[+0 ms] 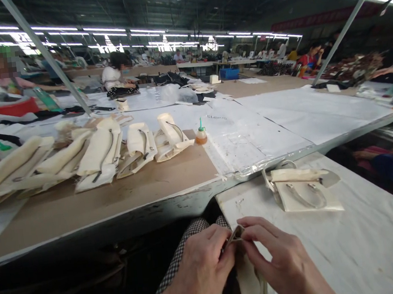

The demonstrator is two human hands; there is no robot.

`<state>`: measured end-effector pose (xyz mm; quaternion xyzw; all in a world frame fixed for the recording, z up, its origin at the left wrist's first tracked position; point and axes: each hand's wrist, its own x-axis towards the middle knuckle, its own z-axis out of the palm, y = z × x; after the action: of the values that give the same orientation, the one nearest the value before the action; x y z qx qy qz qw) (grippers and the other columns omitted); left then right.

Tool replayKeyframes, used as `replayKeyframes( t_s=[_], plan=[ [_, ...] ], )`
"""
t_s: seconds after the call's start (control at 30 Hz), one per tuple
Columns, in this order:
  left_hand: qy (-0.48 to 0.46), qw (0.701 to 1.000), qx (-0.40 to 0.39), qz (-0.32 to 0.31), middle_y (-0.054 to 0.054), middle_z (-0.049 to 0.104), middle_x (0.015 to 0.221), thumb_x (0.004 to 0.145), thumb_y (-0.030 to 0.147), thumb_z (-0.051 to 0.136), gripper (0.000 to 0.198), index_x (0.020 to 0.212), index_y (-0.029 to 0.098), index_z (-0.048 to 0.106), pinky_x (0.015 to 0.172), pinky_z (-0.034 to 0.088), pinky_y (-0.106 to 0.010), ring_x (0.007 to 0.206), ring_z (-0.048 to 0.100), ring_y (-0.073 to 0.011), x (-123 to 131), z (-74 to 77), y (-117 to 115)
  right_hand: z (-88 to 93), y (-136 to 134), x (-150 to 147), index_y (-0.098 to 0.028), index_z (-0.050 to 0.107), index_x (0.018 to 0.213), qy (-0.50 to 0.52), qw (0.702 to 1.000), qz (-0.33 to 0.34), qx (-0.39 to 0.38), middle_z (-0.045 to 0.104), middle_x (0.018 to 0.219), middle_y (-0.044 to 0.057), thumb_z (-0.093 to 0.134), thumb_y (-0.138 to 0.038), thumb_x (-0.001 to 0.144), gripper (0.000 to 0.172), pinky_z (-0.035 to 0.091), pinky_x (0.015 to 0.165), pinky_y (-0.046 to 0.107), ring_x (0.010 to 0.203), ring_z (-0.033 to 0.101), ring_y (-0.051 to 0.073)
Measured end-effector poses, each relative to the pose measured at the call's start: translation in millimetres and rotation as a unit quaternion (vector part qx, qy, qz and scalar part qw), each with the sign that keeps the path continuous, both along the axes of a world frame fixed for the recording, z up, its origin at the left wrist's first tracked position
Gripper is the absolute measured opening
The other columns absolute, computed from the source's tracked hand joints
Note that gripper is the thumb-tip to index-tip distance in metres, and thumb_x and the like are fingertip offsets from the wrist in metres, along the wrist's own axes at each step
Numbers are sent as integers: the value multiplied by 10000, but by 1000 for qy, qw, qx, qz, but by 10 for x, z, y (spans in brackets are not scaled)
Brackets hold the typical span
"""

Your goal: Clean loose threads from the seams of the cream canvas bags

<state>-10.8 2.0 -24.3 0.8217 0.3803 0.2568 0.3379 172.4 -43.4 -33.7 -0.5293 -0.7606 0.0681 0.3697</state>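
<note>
My left hand (203, 263) and my right hand (281, 257) meet low in the middle, both pinching the top edge of a cream leather piece (247, 277) that hangs down between them. A checked sleeve covers my left forearm. A short way beyond my right hand, a stack of cream leather parts with curved metal zips (302, 189) lies on the white-covered table (368, 241).
A row of cream leather pieces (78, 157) lies across the brown work table (117, 197) on the left. A small glue bottle with a green tip (201, 135) stands near clear plastic sheeting (268, 125). Other people sit at tables farther back and on the right.
</note>
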Motion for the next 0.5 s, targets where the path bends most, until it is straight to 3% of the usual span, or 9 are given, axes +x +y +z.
replayKeyframes(
  t_s=[0.13, 0.23, 0.33, 0.5],
  plan=[
    [8, 1000, 11, 0, -19, 622, 777, 899, 66, 532, 170, 785, 163, 612, 616, 403, -227, 706, 582, -156, 10, -2, 16, -5, 19, -31, -216, 577, 860, 45, 999, -17, -5, 716, 1081, 62, 475, -114, 911, 154, 591, 690, 230, 830, 730, 150],
    [9, 1000, 7, -1, -21, 635, 803, 915, 80, 528, 164, 816, 168, 625, 640, 418, -228, 730, 593, -159, 30, -15, 24, 23, -27, -71, -225, 585, 892, -45, 997, -61, 11, 711, 1115, 68, 443, -155, 931, 163, 591, 587, 265, 822, 739, 187],
    [19, 1000, 9, -4, -26, 644, 832, 943, 121, 514, 159, 857, 174, 637, 657, 427, -236, 754, 602, -168, 56, -29, 19, 94, -110, -108, -231, 598, 941, -177, 978, -112, -4, 694, 1179, 88, 430, -225, 952, 169, 573, 513, 303, 930, 730, 259],
    [48, 999, 9, -4, -30, 638, 828, 964, 157, 489, 184, 867, 176, 644, 653, 426, -263, 731, 603, -178, 85, -33, -1, 189, -193, -101, -215, 631, 937, -281, 951, -131, -2, 700, 1203, 107, 423, -158, 934, 216, 607, 670, 359, 1059, 693, 309]
  ],
)
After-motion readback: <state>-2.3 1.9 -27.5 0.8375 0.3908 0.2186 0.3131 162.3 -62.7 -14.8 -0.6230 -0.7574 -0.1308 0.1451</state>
